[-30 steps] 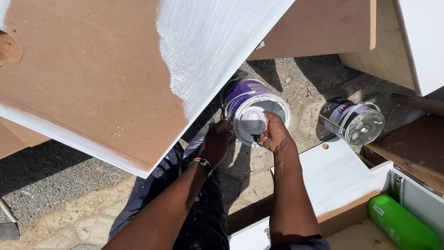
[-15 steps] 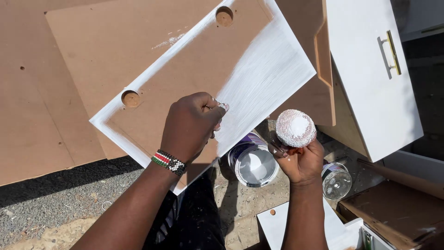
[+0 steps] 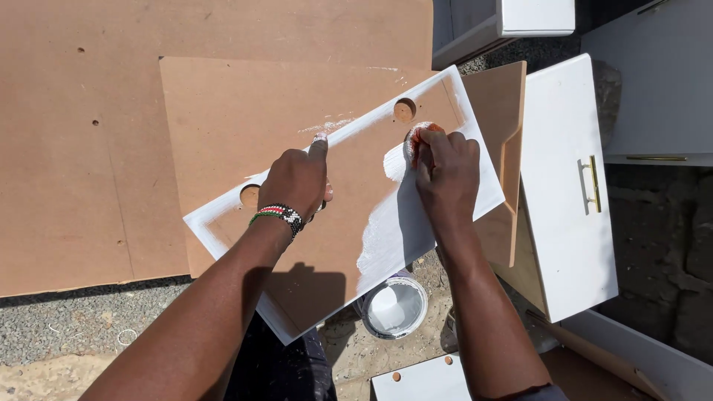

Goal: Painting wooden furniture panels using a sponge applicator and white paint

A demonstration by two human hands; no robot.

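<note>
A brown fibreboard door panel [image 3: 338, 245] with two round holes and white-painted edges lies tilted in front of me. Its right part is coated white. My left hand [image 3: 297, 180], with a beaded bracelet at the wrist, presses flat on the panel, index finger stretched along the painted top edge. My right hand [image 3: 445, 174] grips a paint-soaked sponge pad [image 3: 414, 141] and presses it on the panel just below the upper hole [image 3: 404, 110]. An open can of white paint [image 3: 394, 307] stands on the ground under the panel's lower edge.
Large bare fibreboard sheets [image 3: 89, 148] lie beneath and to the left. A white cabinet door with a brass handle [image 3: 575, 186] rests on the right, more white cabinet parts [image 3: 520, 18] beyond. Gravel ground [image 3: 67, 327] runs along the bottom left. A white board with holes [image 3: 423, 379] lies at bottom centre.
My right hand lifted the loaded sponge out of the paint can and brought it down onto the panel near the upper hole. My left hand moved from the can to press on the panel.
</note>
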